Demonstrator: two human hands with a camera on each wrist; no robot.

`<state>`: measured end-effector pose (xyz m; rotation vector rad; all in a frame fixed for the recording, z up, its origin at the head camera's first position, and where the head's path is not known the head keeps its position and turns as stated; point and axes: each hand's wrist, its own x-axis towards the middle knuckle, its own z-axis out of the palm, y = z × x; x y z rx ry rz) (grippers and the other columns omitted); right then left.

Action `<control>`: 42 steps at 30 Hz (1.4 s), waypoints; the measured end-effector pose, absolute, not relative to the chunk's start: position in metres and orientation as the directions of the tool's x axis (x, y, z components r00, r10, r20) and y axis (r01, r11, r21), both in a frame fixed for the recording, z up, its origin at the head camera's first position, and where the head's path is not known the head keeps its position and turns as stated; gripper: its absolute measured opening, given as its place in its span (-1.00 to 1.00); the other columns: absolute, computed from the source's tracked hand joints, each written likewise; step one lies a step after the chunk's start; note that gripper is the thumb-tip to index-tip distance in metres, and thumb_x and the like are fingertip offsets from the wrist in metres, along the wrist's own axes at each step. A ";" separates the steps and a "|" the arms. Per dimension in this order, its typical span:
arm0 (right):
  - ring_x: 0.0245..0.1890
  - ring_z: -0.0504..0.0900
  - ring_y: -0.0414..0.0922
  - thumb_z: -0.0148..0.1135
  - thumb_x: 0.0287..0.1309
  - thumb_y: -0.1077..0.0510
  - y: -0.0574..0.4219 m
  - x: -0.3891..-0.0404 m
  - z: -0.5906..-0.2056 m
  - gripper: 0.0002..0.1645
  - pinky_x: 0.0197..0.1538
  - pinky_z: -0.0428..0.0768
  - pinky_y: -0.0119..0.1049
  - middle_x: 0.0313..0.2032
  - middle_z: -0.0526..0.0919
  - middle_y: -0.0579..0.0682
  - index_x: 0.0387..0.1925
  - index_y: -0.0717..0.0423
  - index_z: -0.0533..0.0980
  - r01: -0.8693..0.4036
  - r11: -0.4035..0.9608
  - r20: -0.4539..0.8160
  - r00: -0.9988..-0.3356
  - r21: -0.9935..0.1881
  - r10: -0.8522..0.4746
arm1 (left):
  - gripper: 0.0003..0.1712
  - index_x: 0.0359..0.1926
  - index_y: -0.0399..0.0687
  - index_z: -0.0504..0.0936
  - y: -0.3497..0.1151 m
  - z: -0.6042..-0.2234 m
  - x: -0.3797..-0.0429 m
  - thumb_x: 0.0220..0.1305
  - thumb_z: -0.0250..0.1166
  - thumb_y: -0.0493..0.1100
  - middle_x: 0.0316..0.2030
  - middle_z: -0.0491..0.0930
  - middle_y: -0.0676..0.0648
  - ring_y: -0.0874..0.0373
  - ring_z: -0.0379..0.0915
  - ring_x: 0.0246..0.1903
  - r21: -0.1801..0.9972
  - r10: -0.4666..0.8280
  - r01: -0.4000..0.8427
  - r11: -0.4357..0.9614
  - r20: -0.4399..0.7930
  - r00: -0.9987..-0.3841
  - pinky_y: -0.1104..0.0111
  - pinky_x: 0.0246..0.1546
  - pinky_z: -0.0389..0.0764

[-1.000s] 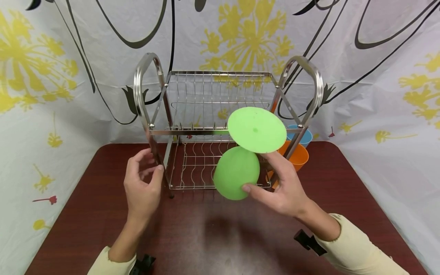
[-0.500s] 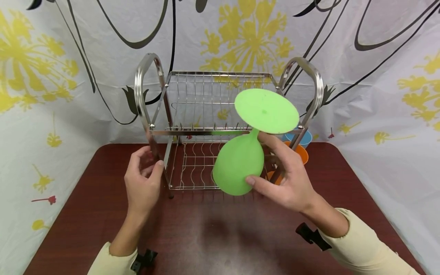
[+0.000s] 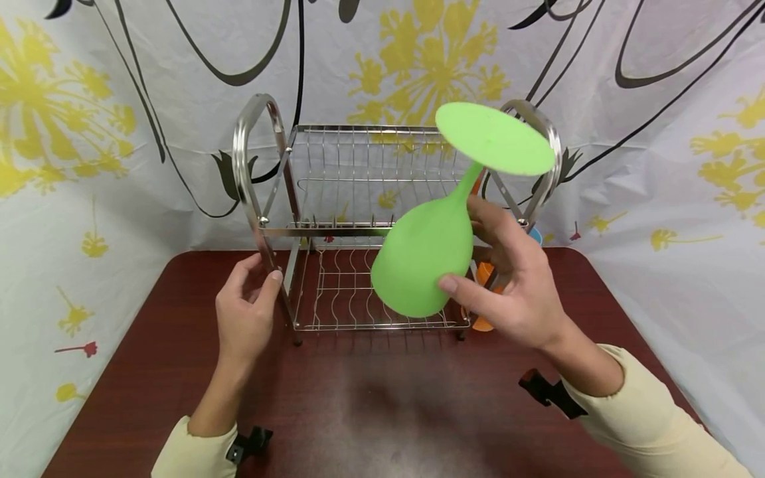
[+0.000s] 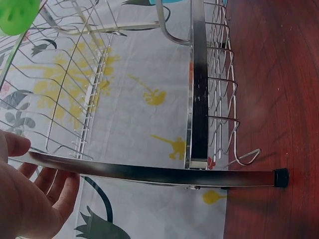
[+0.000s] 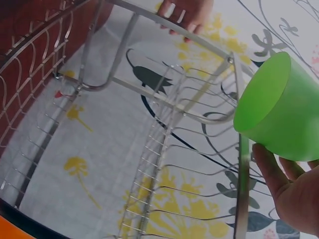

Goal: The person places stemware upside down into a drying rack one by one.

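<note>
A green plastic goblet [image 3: 425, 255] is held up by my right hand [image 3: 520, 279] in front of the dish rack. The goblet is tilted and upside down, its flat round foot raised to the upper right. My right thumb lies on the bowl and the fingers pass behind it. In the right wrist view the open mouth of the goblet [image 5: 284, 109] shows. At the left front post of the metal two-tier dish rack [image 3: 382, 327], my left hand [image 3: 248, 312] holds the post between thumb and fingers. The left wrist view shows those fingers [image 4: 65, 196] beside the post.
Orange cups [image 3: 483, 324] hang at the rack's right side, partly hidden by my right hand. A bit of a blue cup [image 3: 536, 235] shows behind them. The rack stands on a dark red wooden table [image 3: 358, 411] before a patterned white curtain [image 3: 645, 166].
My right hand has raised the goblet and moved slightly right, and the goblet's stem has come into sight. My left hand stays at the post with barely any shift.
</note>
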<state>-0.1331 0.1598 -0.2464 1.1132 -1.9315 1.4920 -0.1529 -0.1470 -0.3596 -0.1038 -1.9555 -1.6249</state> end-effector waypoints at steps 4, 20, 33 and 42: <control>0.02 0.60 -0.01 0.40 0.07 0.13 0.157 -0.137 -0.237 -0.18 -0.04 0.66 -0.33 0.17 0.50 0.16 0.26 0.47 0.29 -0.817 0.050 0.775 -0.563 -0.575 -0.288 | -0.78 -0.04 -0.23 0.64 -0.147 -0.361 -0.156 0.32 0.24 -0.29 -0.21 0.64 0.10 0.17 0.60 -0.24 0.872 -0.311 0.437 0.219 0.487 -0.816 0.57 -0.20 0.60; 0.05 0.53 0.10 0.15 -0.03 0.47 0.158 -0.157 -0.205 -0.29 0.10 0.58 -0.25 0.12 0.54 0.22 0.26 0.35 0.35 -0.752 -0.164 0.769 -0.620 -0.639 -0.156 | -0.77 -0.03 -0.23 0.64 -0.147 -0.364 -0.157 0.34 0.24 -0.23 -0.23 0.62 0.15 0.23 0.54 -0.26 0.858 -0.286 0.452 0.243 0.509 -0.812 0.55 -0.19 0.55; 0.08 0.49 0.09 0.28 0.03 0.35 0.161 -0.180 -0.192 -0.25 0.04 0.61 -0.28 0.19 0.44 0.15 0.30 0.03 0.36 -0.670 0.114 0.666 -0.742 -0.733 -0.077 | -0.74 0.00 -0.18 0.65 -0.148 -0.366 -0.159 0.30 0.28 -0.26 -0.24 0.60 0.17 0.22 0.56 -0.25 0.847 -0.286 0.450 0.284 0.523 -0.803 0.56 -0.19 0.54; 0.18 0.46 0.00 0.32 0.10 0.14 0.161 -0.189 -0.192 -0.17 0.11 0.58 -0.05 0.29 0.34 0.03 0.39 -0.13 0.22 -0.486 0.454 0.520 -0.852 -0.747 -0.058 | -0.76 -0.04 -0.17 0.68 -0.149 -0.368 -0.158 0.27 0.30 -0.32 -0.27 0.62 0.09 0.31 0.56 -0.31 0.840 -0.287 0.440 0.316 0.527 -0.800 0.58 -0.26 0.52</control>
